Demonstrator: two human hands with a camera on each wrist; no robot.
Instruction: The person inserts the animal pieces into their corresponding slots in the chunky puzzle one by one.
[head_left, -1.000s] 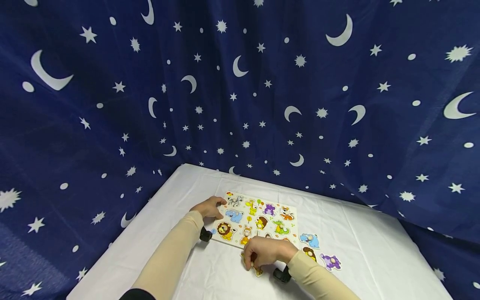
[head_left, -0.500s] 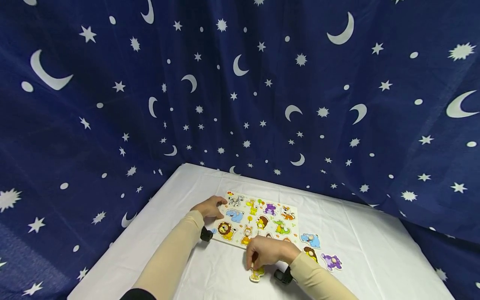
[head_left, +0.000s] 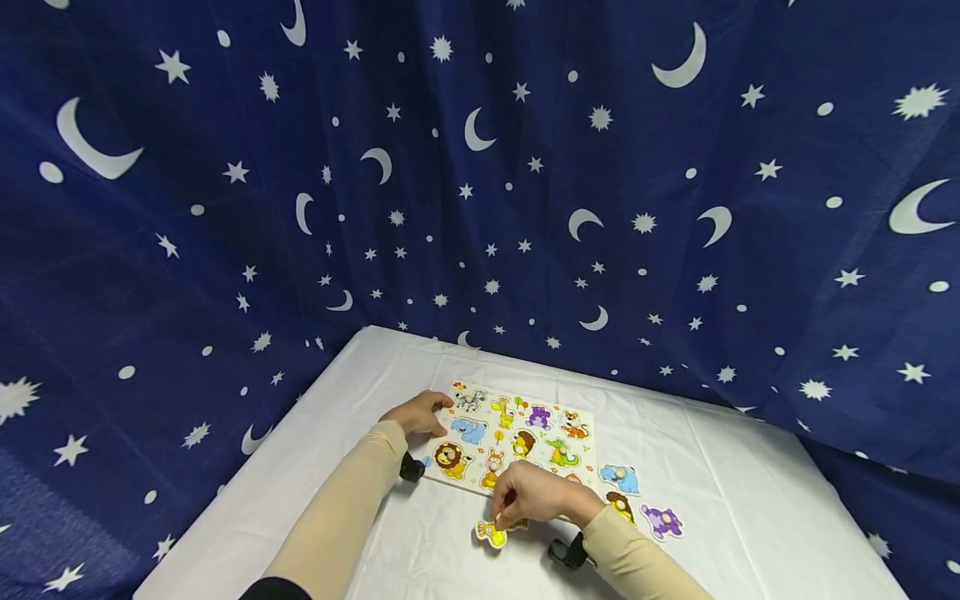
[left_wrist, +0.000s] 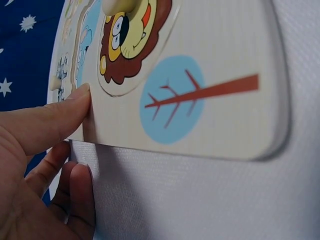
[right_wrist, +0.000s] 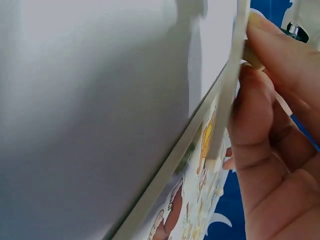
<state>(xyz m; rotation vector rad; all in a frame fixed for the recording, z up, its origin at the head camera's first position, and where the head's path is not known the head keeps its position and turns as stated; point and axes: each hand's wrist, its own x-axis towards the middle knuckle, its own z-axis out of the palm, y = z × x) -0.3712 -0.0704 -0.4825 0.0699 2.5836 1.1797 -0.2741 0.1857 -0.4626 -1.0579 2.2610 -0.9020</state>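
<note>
My right hand (head_left: 534, 493) pinches the knob of a yellow giraffe puzzle piece (head_left: 492, 534) just off the near edge of the wooden animal puzzle board (head_left: 431, 477). In the right wrist view the giraffe piece (right_wrist: 231, 82) shows edge-on, tilted, with thumb and finger at its knob. My left hand (head_left: 417, 415) rests at the board's left edge. Its thumb touches the top face there, beside the lion piece (left_wrist: 131, 47), while the other fingers curl loosely past the rim in the left wrist view. The right hand covers part of the board's bottom row.
Right of the board lie a blue hippo-like piece (head_left: 620, 479), a brown-and-yellow hedgehog piece (head_left: 619, 505) and a purple piece (head_left: 663, 522), each loose on the white tablecloth (head_left: 750, 500). A dark blue star-patterned curtain (head_left: 480, 267) stands behind the table.
The giraffe piece has been turned in the right hand; its head end now points left, where half a second ago a yellow end hung toward the near side. My left hand stays put.
</note>
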